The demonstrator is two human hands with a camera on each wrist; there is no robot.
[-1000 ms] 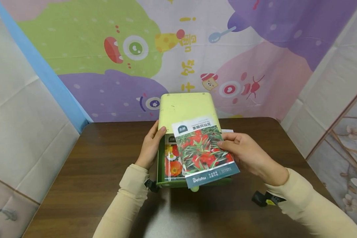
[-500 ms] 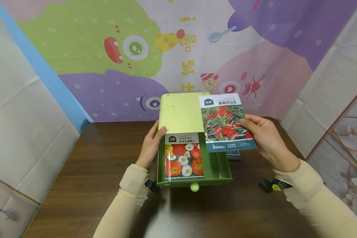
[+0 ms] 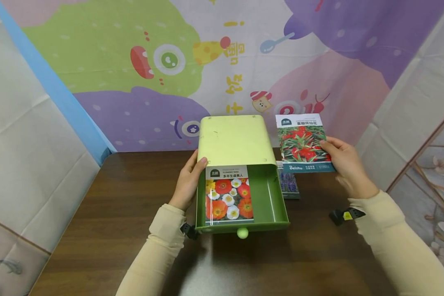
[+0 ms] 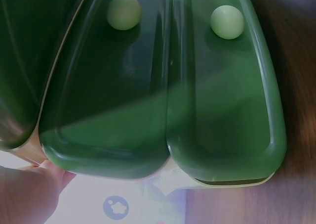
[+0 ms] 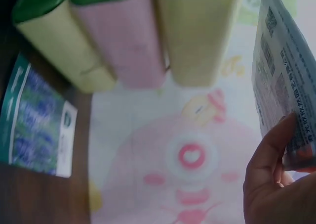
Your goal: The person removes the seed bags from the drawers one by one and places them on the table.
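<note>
A seed packet with red flowers (image 3: 303,144) is pinched in my right hand (image 3: 349,164), raised to the right of the drawer cabinet (image 3: 237,139). Its printed back faces the right wrist camera. My left hand (image 3: 186,185) rests against the cabinet's left side, thumb at the front corner and fingers along the wall. The top green drawer (image 3: 268,197) is pulled out. Inside it, on the left, lies a poppy seed packet (image 3: 229,197). A packet with purple flowers (image 3: 289,183) lies on the table right of the cabinet.
Below the open drawer, the left wrist view shows two closed drawers with round knobs (image 4: 124,12). The cabinet's tiers are yellow and pink (image 5: 123,41). A dark wood table (image 3: 133,230) backs onto a cartoon-print curtain (image 3: 133,119).
My right hand has carried the red-flower packet up and right, from over the drawer to beyond the cabinet's side, uncovering the poppy packet and purple packet. My left hand has stayed put.
</note>
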